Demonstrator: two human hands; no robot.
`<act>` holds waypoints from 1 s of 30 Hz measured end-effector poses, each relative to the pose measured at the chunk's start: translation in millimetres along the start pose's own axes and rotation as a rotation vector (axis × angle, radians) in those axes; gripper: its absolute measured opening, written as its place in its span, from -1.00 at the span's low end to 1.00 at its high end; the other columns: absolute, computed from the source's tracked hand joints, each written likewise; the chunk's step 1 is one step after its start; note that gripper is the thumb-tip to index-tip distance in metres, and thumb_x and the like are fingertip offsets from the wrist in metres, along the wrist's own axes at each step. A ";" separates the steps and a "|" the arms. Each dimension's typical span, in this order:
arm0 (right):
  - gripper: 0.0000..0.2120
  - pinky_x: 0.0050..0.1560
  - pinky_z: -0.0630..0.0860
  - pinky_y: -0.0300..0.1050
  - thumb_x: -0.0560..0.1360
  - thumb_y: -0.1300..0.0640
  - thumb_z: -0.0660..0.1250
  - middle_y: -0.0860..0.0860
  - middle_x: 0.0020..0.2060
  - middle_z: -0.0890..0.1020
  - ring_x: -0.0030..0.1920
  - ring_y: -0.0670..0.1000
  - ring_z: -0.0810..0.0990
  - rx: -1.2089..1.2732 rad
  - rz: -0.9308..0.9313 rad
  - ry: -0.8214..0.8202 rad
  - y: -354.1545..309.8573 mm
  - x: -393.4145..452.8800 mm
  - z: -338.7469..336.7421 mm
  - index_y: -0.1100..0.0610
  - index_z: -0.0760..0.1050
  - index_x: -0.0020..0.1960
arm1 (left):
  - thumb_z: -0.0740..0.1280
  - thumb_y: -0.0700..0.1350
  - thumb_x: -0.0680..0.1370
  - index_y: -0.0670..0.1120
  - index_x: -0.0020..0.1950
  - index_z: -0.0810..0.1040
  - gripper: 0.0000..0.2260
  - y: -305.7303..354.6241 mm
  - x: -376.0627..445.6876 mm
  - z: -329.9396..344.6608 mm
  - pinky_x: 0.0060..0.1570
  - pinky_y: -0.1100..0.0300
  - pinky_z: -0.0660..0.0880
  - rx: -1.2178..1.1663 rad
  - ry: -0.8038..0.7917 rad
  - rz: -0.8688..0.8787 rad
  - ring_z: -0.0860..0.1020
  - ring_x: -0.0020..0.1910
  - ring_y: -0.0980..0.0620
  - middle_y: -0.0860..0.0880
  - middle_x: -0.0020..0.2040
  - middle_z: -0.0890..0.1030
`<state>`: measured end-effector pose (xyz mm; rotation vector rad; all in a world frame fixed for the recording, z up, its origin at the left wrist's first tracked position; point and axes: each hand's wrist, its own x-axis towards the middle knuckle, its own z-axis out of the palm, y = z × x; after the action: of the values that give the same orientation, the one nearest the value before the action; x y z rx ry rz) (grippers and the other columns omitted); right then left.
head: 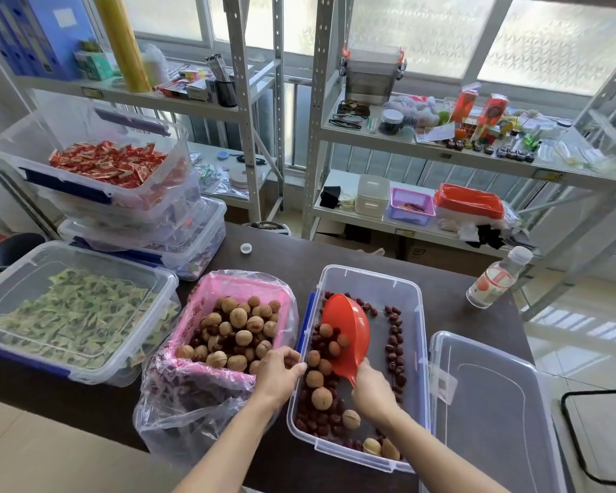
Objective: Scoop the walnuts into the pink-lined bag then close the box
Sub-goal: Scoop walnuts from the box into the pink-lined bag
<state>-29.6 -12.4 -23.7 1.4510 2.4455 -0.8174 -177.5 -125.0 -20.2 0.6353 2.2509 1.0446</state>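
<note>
Already the right hand grips the red scoop by its handle among the last walnuts in the clear box, the left hand pinches the well-filled pink-lined bag, and the lid lies beside, unfitted.

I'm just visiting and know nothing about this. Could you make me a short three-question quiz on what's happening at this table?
1. True or false: the right hand holds the red scoop by its handle inside the clear box.
2. Where does the lid lie?
A. on the box
B. on the table, right of the box
C. on the shelf
3. Fill in: the left hand rests at the edge of the ____ bag.

Key:
1. True; a few walnuts sit at the scoop's mouth.
2. B.
3. Pink-lined; it already holds walnuts and red dates.
</note>
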 end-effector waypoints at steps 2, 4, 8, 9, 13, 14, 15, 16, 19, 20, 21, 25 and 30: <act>-0.47 -0.12 0.50 -0.02 0.37 0.27 0.05 0.16 -0.01 0.64 -0.07 0.21 0.62 0.098 -0.005 -0.027 -1.1 -7.9 4.4 0.12 0.23 0.34 | 0.46 -0.11 0.45 -0.10 -0.02 0.65 -0.86 0.3 -0.3 0.5 -0.03 0.18 0.55 -0.003 0.002 -0.002 0.63 -0.10 0.04 -0.02 -0.14 0.67; -0.64 -0.15 0.47 -0.07 0.40 0.21 0.06 0.10 -0.07 0.62 -0.11 0.17 0.61 0.198 -0.027 -0.086 -5.5 -17.1 7.2 0.04 0.30 0.19 | 0.46 -0.11 0.45 -0.10 -0.04 0.65 -0.87 0.6 -0.9 0.3 -0.07 0.20 0.53 0.001 0.007 -0.003 0.62 -0.11 0.04 -0.01 -0.14 0.68; -0.89 -0.14 0.43 -0.10 0.43 0.16 0.08 0.04 -0.21 0.60 -0.18 0.07 0.55 0.348 -0.007 -0.141 -6.4 -29.7 10.9 0.03 0.36 -0.20 | 0.46 -0.13 0.44 -0.11 -0.04 0.66 -0.88 0.5 -1.2 0.4 -0.02 0.16 0.55 -0.014 0.009 -0.009 0.63 -0.09 0.03 -0.02 -0.12 0.69; -0.87 -0.16 0.44 -0.11 0.43 0.18 0.08 0.04 -0.26 0.59 -0.23 0.04 0.54 0.377 0.038 -0.156 -3.5 -30.9 13.2 0.05 0.37 -0.23 | 0.46 -0.13 0.44 -0.11 -0.04 0.66 -0.87 0.5 -1.4 0.3 0.00 0.14 0.56 -0.014 0.005 -0.011 0.62 -0.08 0.03 -0.02 -0.12 0.69; -0.76 -0.49 0.29 -0.22 0.47 0.29 0.05 0.03 -0.45 0.49 -0.52 -0.08 0.38 0.573 0.163 -0.231 4.0 -34.4 13.7 0.12 0.40 -0.29 | 0.47 -0.10 0.44 -0.10 -0.02 0.66 -0.84 -0.9 -0.4 0.1 0.05 0.08 0.58 -0.019 -0.003 -0.021 0.64 -0.07 0.03 -0.02 -0.11 0.69; -0.72 -0.54 0.20 -0.26 0.48 0.33 0.03 0.04 -0.48 0.45 -0.57 -0.10 0.31 0.634 0.183 -0.252 5.3 -34.6 10.9 0.13 0.38 -0.32 | 0.47 -0.10 0.43 -0.10 -0.02 0.66 -0.84 -1.3 -0.3 0.1 0.05 0.08 0.58 -0.019 -0.004 -0.024 0.64 -0.07 0.03 -0.03 -0.11 0.69; -0.69 -0.56 0.13 -0.30 0.49 0.37 0.01 0.05 -0.48 0.43 -0.60 -0.11 0.27 0.706 0.210 -0.272 7.0 -34.6 7.5 0.14 0.36 -0.34 | 0.47 -0.10 0.43 -0.10 -0.01 0.67 -0.84 -1.1 -0.7 -0.2 0.04 0.08 0.59 -0.020 -0.003 -0.026 0.64 -0.07 0.03 -0.03 -0.11 0.69; -0.68 -0.56 0.09 -0.34 0.50 0.39 0.00 0.05 -0.48 0.42 -0.61 -0.12 0.25 0.785 0.232 -0.298 9.3 -34.4 4.5 0.14 0.35 -0.33 | 0.47 -0.10 0.43 -0.10 -0.02 0.67 -0.84 -0.7 -1.0 -0.6 0.04 0.09 0.59 -0.022 -0.001 -0.028 0.64 -0.07 0.03 -0.02 -0.12 0.69; -0.68 -0.60 0.06 -0.41 0.55 0.42 0.00 0.04 -0.53 0.42 -0.63 -0.14 0.23 1.025 0.259 -0.405 19.1 -35.8 -1.1 0.18 0.33 -0.30 | 0.47 -0.12 0.44 -0.10 -0.03 0.66 -0.86 -0.2 -1.8 -0.7 0.00 0.13 0.59 -0.040 0.001 -0.030 0.65 -0.08 0.04 -0.02 -0.13 0.69; -0.68 -0.62 0.06 -0.42 0.57 0.42 0.00 0.03 -0.56 0.42 -0.64 -0.14 0.22 1.078 0.262 -0.439 22.0 -37.5 -2.0 0.20 0.32 -0.29 | 0.47 -0.12 0.44 -0.10 -0.03 0.66 -0.86 0.3 -2.3 -0.7 0.00 0.14 0.58 -0.044 0.000 -0.032 0.64 -0.08 0.05 -0.01 -0.13 0.69; -0.68 -0.63 0.07 -0.42 0.59 0.41 0.01 0.02 -0.57 0.42 -0.64 -0.15 0.22 1.123 0.269 -0.463 24.7 -38.9 -2.3 0.21 0.32 -0.29 | 0.47 -0.12 0.44 -0.09 -0.03 0.66 -0.87 0.7 -2.7 -0.8 -0.01 0.14 0.58 -0.046 0.000 -0.034 0.64 -0.09 0.05 -0.01 -0.13 0.69; -0.75 -0.64 0.11 -0.39 0.60 0.39 0.03 0.07 -0.50 0.43 -0.60 -0.13 0.22 1.276 0.288 -0.516 33.8 -40.4 -2.0 0.23 0.33 -0.21 | 0.47 -0.12 0.43 -0.07 -0.05 0.65 -0.88 0.6 -3.2 -1.0 -0.01 0.13 0.58 -0.040 -0.005 -0.033 0.64 -0.10 0.06 0.00 -0.14 0.69; -0.75 -0.65 0.11 -0.40 0.58 0.43 0.04 0.12 -0.43 0.41 -0.61 -0.12 0.25 1.366 0.281 -0.509 35.1 -42.8 -14.1 0.24 0.32 -0.22 | 0.46 -0.13 0.45 -0.07 -0.04 0.64 -0.89 0.5 -4.0 -0.3 -0.08 0.18 0.58 -0.064 -0.004 -0.044 0.63 -0.10 0.08 0.01 -0.14 0.67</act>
<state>23.8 -24.0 -6.8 1.4490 1.1129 -2.5815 -174.8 -127.4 -18.4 0.5585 2.2087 1.0881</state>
